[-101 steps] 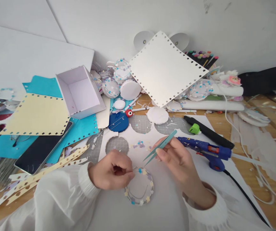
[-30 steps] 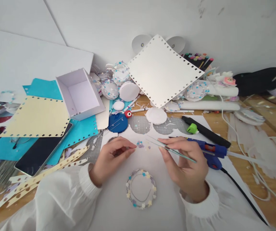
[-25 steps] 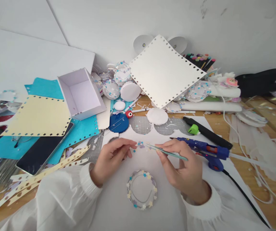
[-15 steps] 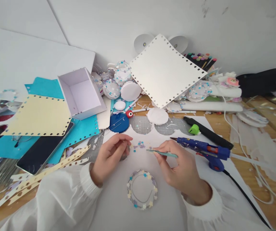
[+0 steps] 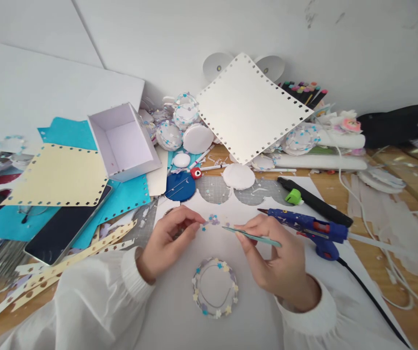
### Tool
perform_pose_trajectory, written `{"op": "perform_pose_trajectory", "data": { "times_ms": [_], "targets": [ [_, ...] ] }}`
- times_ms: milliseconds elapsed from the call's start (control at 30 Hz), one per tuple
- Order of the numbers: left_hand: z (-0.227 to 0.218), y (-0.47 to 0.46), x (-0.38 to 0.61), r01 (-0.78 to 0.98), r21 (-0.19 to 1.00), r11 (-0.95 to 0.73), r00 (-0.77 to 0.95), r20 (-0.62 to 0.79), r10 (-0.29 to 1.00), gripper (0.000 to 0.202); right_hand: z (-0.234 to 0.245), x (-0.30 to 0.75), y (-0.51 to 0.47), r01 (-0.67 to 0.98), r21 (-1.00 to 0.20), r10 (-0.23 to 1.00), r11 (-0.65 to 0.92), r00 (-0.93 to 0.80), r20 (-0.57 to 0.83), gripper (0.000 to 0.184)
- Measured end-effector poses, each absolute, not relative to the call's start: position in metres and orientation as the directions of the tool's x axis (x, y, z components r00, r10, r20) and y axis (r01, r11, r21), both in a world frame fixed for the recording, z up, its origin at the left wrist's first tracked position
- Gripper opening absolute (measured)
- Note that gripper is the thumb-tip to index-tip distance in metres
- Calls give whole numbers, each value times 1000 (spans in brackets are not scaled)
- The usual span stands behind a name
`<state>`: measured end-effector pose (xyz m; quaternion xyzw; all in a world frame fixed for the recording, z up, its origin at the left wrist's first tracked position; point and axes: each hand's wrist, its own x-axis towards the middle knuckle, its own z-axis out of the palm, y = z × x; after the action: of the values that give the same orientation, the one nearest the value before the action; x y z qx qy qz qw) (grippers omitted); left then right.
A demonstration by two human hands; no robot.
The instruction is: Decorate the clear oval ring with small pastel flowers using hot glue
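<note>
My right hand [image 5: 274, 257] pinches teal tweezers [image 5: 251, 236], their tips pointing left toward a small heap of tiny paper flower cutouts [image 5: 213, 220] on the white sheet [image 5: 180, 311]. My left hand [image 5: 170, 238] rests just left of the heap, fingertips curled and pressed down beside the cutouts; whether it holds one is hidden. A round white disc [image 5: 214, 287], its rim dotted with small flowers, lies on the sheet below both hands, touched by neither.
A blue glue gun [image 5: 305, 228] with its cord lies right of my right hand, a black marker with a green cap [image 5: 311, 199] behind it. An open white box [image 5: 121, 141], yellow and blue punched cards, and decorated discs crowd the back.
Earlier my left hand held the disc while the tweezers worked at its rim. Both hands have since moved up to the cutout heap; the tweezers' tips now point left at it.
</note>
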<state>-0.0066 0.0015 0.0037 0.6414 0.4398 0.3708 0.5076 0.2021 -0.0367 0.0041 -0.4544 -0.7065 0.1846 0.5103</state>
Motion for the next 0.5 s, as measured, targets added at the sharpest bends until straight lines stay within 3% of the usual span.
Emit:
{"op": "perform_pose_trajectory", "data": {
  "times_ms": [233,500],
  "targets": [
    [4,2,-7,209,969,-128,352,47,935,15,-1,203,-34,570,-665,854,484,-139,502,16],
    [4,2,-6,209,969,-131,373,45,927,16,6,199,-41,257,-786,801,562,68,595,26]
  ]
}}
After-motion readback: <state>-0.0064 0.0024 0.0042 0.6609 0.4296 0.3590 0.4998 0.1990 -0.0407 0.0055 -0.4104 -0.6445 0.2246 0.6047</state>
